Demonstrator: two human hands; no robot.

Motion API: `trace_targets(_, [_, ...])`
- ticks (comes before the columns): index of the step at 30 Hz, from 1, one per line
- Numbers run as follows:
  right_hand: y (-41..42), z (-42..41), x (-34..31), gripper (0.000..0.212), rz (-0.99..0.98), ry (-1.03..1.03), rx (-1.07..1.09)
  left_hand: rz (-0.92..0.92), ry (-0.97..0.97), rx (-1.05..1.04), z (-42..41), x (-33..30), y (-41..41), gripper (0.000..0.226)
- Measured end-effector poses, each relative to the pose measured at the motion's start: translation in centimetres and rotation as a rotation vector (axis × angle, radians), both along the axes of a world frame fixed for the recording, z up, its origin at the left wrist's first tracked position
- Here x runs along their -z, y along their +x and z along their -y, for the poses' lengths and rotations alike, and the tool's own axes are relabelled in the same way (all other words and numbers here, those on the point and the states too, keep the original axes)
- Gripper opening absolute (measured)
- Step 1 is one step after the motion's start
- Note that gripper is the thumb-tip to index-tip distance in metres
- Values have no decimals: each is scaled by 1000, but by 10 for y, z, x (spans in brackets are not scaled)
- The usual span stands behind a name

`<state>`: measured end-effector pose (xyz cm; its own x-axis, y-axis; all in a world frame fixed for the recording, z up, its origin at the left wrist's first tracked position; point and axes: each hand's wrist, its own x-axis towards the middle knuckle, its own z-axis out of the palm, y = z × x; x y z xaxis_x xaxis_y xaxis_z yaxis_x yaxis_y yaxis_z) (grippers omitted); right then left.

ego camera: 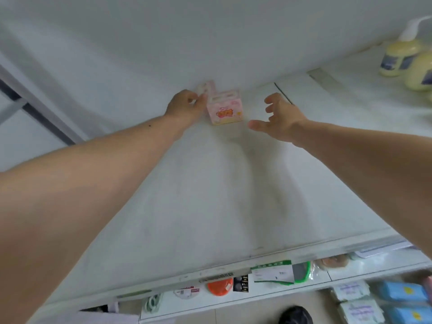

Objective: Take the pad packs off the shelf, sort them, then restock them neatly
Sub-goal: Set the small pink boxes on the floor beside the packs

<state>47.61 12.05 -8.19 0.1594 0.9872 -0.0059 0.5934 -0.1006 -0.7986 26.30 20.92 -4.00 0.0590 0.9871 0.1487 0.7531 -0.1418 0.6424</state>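
Far back, left hand [184,102] gripping blurred pink pad packs [225,107]; right hand [279,115] spread, empty.

Two bare arms are stretched across a white shelf [210,195]. A pink pad pack [225,111] at the far wall is touched by the left hand [184,105]; the right hand [278,118], fingers spread, is held just beside it. Yellow bottles [406,61] are seen far right.

A white back wall [210,31] rises behind a pale, scuffed shelf [198,195]. Price labels [272,272] hang along its front edge. A lower shelf [257,298] shows beneath, over a beige tiled floor [245,316]. Two yellow pump bottles [397,59] stand at far right. The light is soft and even.
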Motion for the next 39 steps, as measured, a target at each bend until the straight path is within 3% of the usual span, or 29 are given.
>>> trace_targets(11, [-8,-95,16,110,-138,65,-55,-54,-129,-130,-104,-5,24,86])
trace_targets(15, [-5,-114,21,103,-168,87,-108,-59,-161,-125,-124,5,28,93])
trace_targets(18, [-6,-122,24,98,-144,106,-153,-27,-154,-153,-134,11,37,87])
trace_targets(23, [-2,-126,31,73,-168,160,-193,84,-220,-141,-140,9,46,54])
trace_targets(29, [10,-109,30,77,-178,147,-183,40,-269,-100,-127,0,35,35])
trace_targets(33, [14,-87,25,83,-163,114,-178,-45,-246,-36,-100,-4,24,42])
trace_targets(36, [14,-62,23,89,-201,72,-155,-9,-284,-14,-77,0,14,46])
trace_targets(39, [17,-35,21,72,-197,72,-176,93,-328,33,-51,5,1,49])
